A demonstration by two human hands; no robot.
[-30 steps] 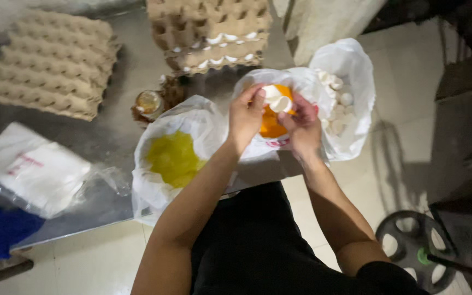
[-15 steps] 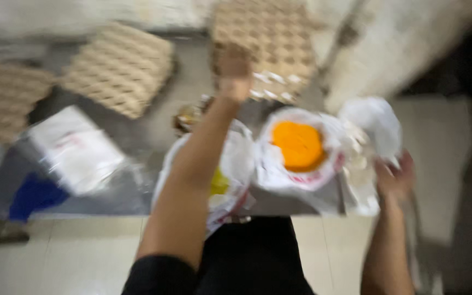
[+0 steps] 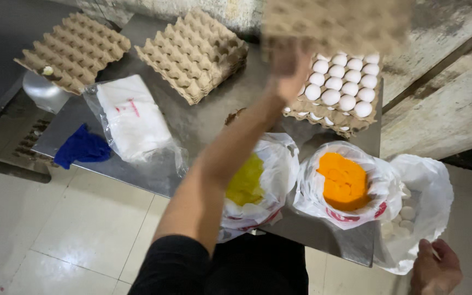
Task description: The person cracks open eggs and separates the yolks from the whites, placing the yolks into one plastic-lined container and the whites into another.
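Head view looks down on a metal tabletop (image 3: pixel 203 123) where the left hand (image 3: pixel 288 68) is raised at the edge of a blurred empty egg tray (image 3: pixel 337 24), lifted clear above the tray of white eggs (image 3: pixel 340 90); its fingers seem closed on the cardboard rim, though the blur keeps that from being certain. The right hand (image 3: pixel 435 267) hangs low at the near right corner, just beside the white bag of eggshells (image 3: pixel 422 202), loosely curled, and whether it holds anything cannot be told. Between the arms sit a bag of deep orange yolks (image 3: pixel 345 183) and a bag of pale yellow liquid (image 3: pixel 247 180), both open at the top. Two more empty trays (image 3: pixel 192 52) lie at the far left, with a packet of folded bags (image 3: pixel 132 117) and a blue cloth (image 3: pixel 83 147) nearer. Judging from this, the lifted tray is best kept level and carried wide of the open bags, so no cardboard crumbs drop in, and high enough not to knock the top eggs beneath it.
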